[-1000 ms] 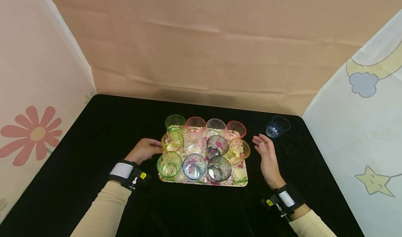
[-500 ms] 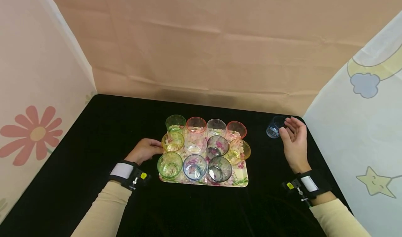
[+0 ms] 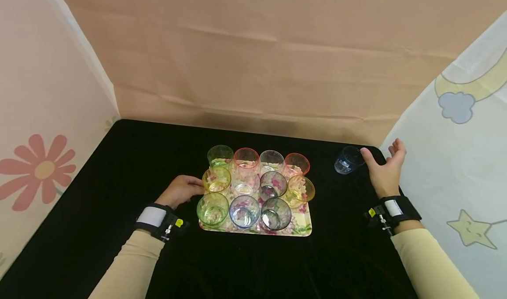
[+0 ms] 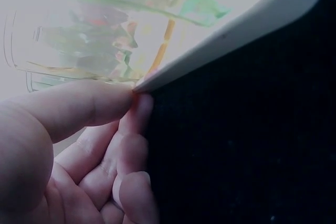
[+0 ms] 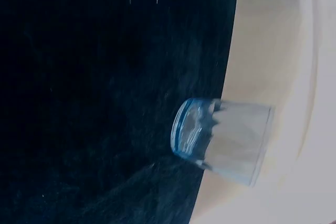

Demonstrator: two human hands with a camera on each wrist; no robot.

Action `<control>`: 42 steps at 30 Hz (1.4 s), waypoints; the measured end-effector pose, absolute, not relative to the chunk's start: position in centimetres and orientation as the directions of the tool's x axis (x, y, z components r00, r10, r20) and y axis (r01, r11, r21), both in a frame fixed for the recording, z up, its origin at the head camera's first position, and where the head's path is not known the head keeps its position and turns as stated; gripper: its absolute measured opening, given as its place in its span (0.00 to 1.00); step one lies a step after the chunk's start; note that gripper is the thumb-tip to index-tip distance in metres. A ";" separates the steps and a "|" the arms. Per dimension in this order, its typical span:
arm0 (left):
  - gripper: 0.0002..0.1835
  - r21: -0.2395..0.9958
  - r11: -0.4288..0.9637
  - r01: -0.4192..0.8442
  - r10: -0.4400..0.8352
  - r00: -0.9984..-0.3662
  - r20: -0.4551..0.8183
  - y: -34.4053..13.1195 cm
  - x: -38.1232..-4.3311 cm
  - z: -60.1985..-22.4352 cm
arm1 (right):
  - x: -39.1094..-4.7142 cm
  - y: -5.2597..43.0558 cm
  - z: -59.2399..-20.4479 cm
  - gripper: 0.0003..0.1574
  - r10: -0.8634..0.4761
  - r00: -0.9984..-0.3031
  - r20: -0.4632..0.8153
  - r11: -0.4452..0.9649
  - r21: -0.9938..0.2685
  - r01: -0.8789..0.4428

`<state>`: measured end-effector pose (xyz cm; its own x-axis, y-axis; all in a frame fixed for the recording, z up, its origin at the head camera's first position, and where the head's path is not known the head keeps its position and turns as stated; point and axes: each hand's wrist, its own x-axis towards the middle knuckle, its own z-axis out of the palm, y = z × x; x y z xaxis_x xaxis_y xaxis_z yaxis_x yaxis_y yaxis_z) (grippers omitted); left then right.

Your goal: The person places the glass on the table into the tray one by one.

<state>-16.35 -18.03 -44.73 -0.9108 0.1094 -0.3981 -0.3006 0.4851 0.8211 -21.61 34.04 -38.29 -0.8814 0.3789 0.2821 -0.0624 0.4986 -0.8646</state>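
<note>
My left hand [image 3: 180,191] pinches the left edge of a floral tray [image 3: 303,225]; the left wrist view shows thumb and fingertips at its pale rim [image 4: 236,40]. Several tinted tumblers stand on the tray, among them a green one [image 3: 213,219], a blue one [image 3: 245,222] and a smoky grey one [image 3: 276,223]. Off the tray, at the table's back right, a bluish clear tumbler [image 3: 345,163] stands upright. Just right of it is my right hand [image 3: 386,172], thumb spread from the fingers and holding nothing. In the right wrist view that tumbler [image 5: 233,137] appears without the hand.
A black-covered table [image 3: 253,268] lies under everything. Brown paper [image 3: 253,61] hangs behind it. Pale patterned sheets stand at the left [image 3: 43,92] and right [image 3: 467,158], the right one close beside my right hand.
My right hand has moved from beside the tray to the right, past the lone tumbler, and its thumb has spread from the fingers. The left hand and tray look unchanged.
</note>
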 end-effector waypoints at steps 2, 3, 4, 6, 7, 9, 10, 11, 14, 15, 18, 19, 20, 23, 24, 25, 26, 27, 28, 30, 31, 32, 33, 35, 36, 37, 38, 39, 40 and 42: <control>0.18 0.823 0.482 -0.300 0.110 -0.911 -0.397 -18.1 -16.3 -44.6 | -22.0 34.4 -38.6 0.62 0.390 -0.880 0.271 0.490 -0.870 -0.051; 0.19 0.823 0.482 -0.300 0.112 -0.911 -0.397 -18.1 -16.3 -44.6 | -22.2 34.6 -38.7 0.64 0.398 -0.878 0.265 0.485 -0.873 -0.044; 0.19 0.824 0.483 -0.298 0.113 -0.911 -0.396 -18.1 -16.3 -44.6 | -22.4 34.8 -38.9 0.65 0.405 -0.877 0.257 0.477 -0.878 -0.037; 0.19 0.825 0.481 -0.297 0.114 -0.912 -0.395 -18.2 -16.3 -44.6 | -22.7 35.0 -39.1 0.68 0.419 -0.876 0.239 0.462 -0.887 -0.021; 0.19 0.824 0.482 -0.298 0.113 -0.911 -0.395 -18.2 -16.3 -44.6 | -22.8 35.1 -39.2 0.69 0.424 -0.876 0.232 0.453 -0.891 -0.016; 0.19 0.824 0.482 -0.298 0.113 -0.911 -0.396 -18.2 -16.3 -44.7 | -23.1 35.2 -39.3 0.70 0.428 -0.879 0.211 0.435 -0.900 -0.004; 0.19 0.825 0.481 -0.297 0.113 -0.912 -0.394 -18.3 -16.4 -44.7 | -23.1 35.2 -39.3 0.71 0.428 -0.882 0.198 0.427 -0.904 0.004; 0.18 0.825 0.480 -0.299 0.111 -0.912 -0.395 -18.3 -16.4 -44.7 | -23.2 35.2 -39.4 0.71 0.428 -0.884 0.185 0.419 -0.908 0.012; 0.18 0.824 0.479 -0.303 0.106 -0.912 -0.397 -18.3 -16.4 -44.7 | -23.4 35.4 -39.9 0.72 0.423 -0.891 0.164 0.400 -0.916 0.021; 0.18 0.823 0.479 -0.305 0.103 -0.912 -0.398 -18.3 -16.4 -44.8 | -23.5 35.4 -40.1 0.73 0.423 -0.893 0.154 0.395 -0.918 0.029; 0.18 0.825 0.475 -0.305 0.101 -0.913 -0.395 -18.3 -16.5 -44.8 | -23.7 35.4 -40.9 0.75 0.425 -0.897 0.125 0.390 -0.919 0.057; 0.18 0.826 0.473 -0.307 0.099 -0.913 -0.396 -18.3 -16.5 -44.8 | -23.7 35.4 -41.2 0.75 0.426 -0.898 0.111 0.393 -0.916 0.074; 0.18 0.825 0.473 -0.308 0.097 -0.913 -0.397 -18.2 -16.5 -44.8 | -23.8 35.3 -41.5 0.76 0.427 -0.899 0.097 0.392 -0.916 0.088; 0.18 0.826 0.471 -0.311 0.095 -0.912 -0.398 -18.2 -16.5 -44.8 | -23.9 34.9 -42.4 0.78 0.414 -0.909 0.054 0.391 -0.912 0.124; 0.17 0.823 0.472 -0.317 0.091 -0.911 -0.403 -18.2 -16.5 -44.8 | -23.9 34.8 -42.7 0.78 0.406 -0.913 0.043 0.393 -0.910 0.132; 0.17 0.822 0.472 -0.319 0.091 -0.909 -0.406 -18.2 -16.5 -44.8 | -24.0 34.6 -42.9 0.79 0.396 -0.918 0.034 0.397 -0.907 0.138; 0.17 0.822 0.474 -0.315 0.097 -0.909 -0.404 -18.2 -16.5 -44.8 | -24.0 34.4 -43.1 0.80 0.387 -0.922 0.025 0.397 -0.907 0.142; 0.17 0.822 0.473 -0.316 0.098 -0.909 -0.406 -18.2 -16.5 -44.8 | -24.1 34.3 -43.3 0.80 0.379 -0.925 0.017 0.402 -0.903 0.149; 0.17 0.822 0.472 -0.318 0.097 -0.908 -0.408 -18.2 -16.5 -44.8 | -24.1 34.2 -43.5 0.81 0.370 -0.929 0.008 0.405 -0.901 0.154; 0.17 0.822 0.470 -0.320 0.097 -0.908 -0.409 -18.3 -16.5 -44.9 | -24.1 34.0 -43.8 0.81 0.351 -0.936 -0.009 0.420 -0.892 0.166; 0.17 0.824 0.467 -0.321 0.096 -0.908 -0.408 -18.3 -16.5 -44.9 | -24.2 33.9 -44.0 0.82 0.344 -0.939 -0.018 0.426 -0.888 0.173; 0.17 0.826 0.468 -0.314 0.100 -0.910 -0.403 -18.3 -16.5 -44.9 | -24.2 33.8 -44.2 0.82 0.336 -0.942 -0.026 0.428 -0.886 0.177; 0.17 0.826 0.464 -0.319 0.093 -0.910 -0.404 -18.3 -16.5 -44.9 | -24.3 33.8 -44.4 0.81 0.328 -0.944 -0.033 0.433 -0.883 0.181; 0.17 0.828 0.462 -0.319 0.092 -0.911 -0.402 -18.3 -16.4 -45.0 | -24.4 33.7 -44.7 0.80 0.320 -0.946 -0.039 0.432 -0.883 0.183; 0.17 0.829 0.462 -0.317 0.092 -0.912 -0.400 -18.3 -16.4 -45.0 | -24.4 33.7 -44.9 0.79 0.322 -0.946 -0.040 0.432 -0.883 0.184; 0.17 0.830 0.462 -0.314 0.094 -0.913 -0.397 -18.2 -16.4 -45.0 | -24.5 33.7 -45.1 0.78 0.323 -0.945 -0.038 0.434 -0.882 0.184; 0.17 0.830 0.462 -0.312 0.093 -0.914 -0.395 -18.2 -16.4 -45.1 | -24.5 33.7 -45.2 0.76 0.327 -0.944 -0.035 0.436 -0.881 0.184; 0.17 0.828 0.462 -0.316 0.088 -0.913 -0.397 -18.2 -16.4 -45.1 | -24.5 33.7 -45.3 0.74 0.332 -0.943 -0.028 0.444 -0.878 0.182; 0.17 0.829 0.464 -0.314 0.089 -0.914 -0.396 -18.2 -16.4 -45.2 | -24.6 33.7 -45.4 0.72 0.338 -0.941 -0.018 0.448 -0.876 0.178; 0.17 0.829 0.466 -0.309 0.090 -0.916 -0.391 -18.2 -16.3 -45.2 | -24.5 33.7 -45.6 0.67 0.345 -0.938 0.008 0.470 -0.867 0.166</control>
<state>-16.33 -18.16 -45.21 -0.9158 0.0899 -0.3915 -0.3088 0.4657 0.8293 -24.54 33.70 -45.57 -0.9384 0.3454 0.0076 0.1658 0.4695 -0.8672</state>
